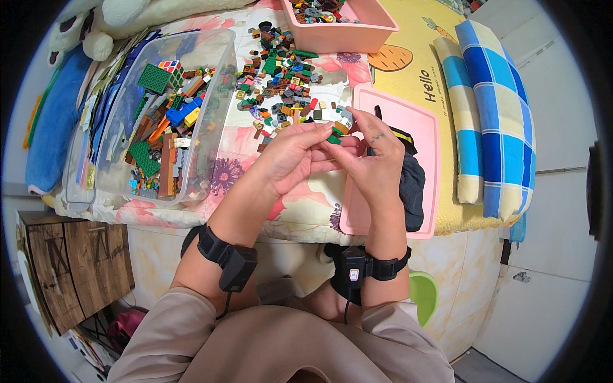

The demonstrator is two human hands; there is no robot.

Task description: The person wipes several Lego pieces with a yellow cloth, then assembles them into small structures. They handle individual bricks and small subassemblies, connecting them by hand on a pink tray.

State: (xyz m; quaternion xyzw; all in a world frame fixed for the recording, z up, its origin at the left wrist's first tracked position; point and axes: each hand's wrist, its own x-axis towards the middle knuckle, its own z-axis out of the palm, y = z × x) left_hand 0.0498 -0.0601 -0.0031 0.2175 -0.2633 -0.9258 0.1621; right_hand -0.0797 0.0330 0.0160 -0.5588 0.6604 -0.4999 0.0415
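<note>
My left hand (pixel 290 156) and my right hand (pixel 377 159) meet over the bed's front edge, fingertips pinched together on a small assembly of toy bricks (pixel 336 131) with green, orange and grey parts. Both hands grip it. Just beyond the fingers lies a loose pile of small bricks (pixel 281 83), mostly green, brown and grey, spread on the flowered sheet (pixel 236 150). Each wrist wears a black strap with a small box.
A clear plastic bin (pixel 159 115) of bricks and plates sits at the left. A pink tub (pixel 345 25) of bricks stands at the back. A pink tray lid (pixel 408 127) with a dark cloth (pixel 412 185) lies under my right hand. A blue checked pillow (pixel 491 108) lies right; a wooden box (pixel 73 262) stands on the floor.
</note>
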